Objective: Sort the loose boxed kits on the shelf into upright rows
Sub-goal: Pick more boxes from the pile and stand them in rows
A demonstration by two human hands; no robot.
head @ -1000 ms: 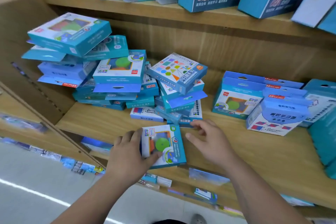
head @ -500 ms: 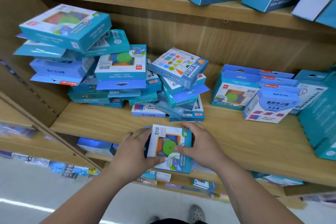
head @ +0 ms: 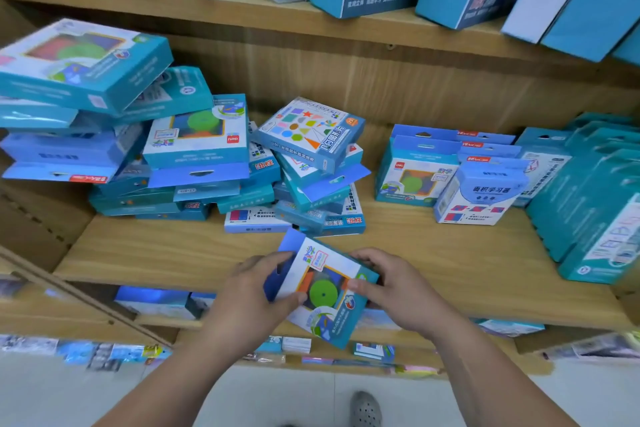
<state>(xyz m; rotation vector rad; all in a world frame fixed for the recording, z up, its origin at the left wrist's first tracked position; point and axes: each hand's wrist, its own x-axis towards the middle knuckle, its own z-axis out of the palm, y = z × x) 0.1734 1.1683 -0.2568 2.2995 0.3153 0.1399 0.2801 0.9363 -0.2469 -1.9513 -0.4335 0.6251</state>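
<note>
I hold one kit box (head: 323, 293) in both hands at the front edge of the shelf (head: 166, 253), tilted, its tab toward the back. My left hand (head: 252, 291) grips its left side, thumb on the face; my right hand (head: 398, 288) pinches its right edge. The loose heap (head: 194, 156) fills the back left corner, and upright boxes (head: 422, 170) stand at the right.

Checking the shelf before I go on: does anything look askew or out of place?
Yes: the pile of kits on the left of the shelf lies flat and crooked, its top box tilted, unlike the upright row on the right.
</note>
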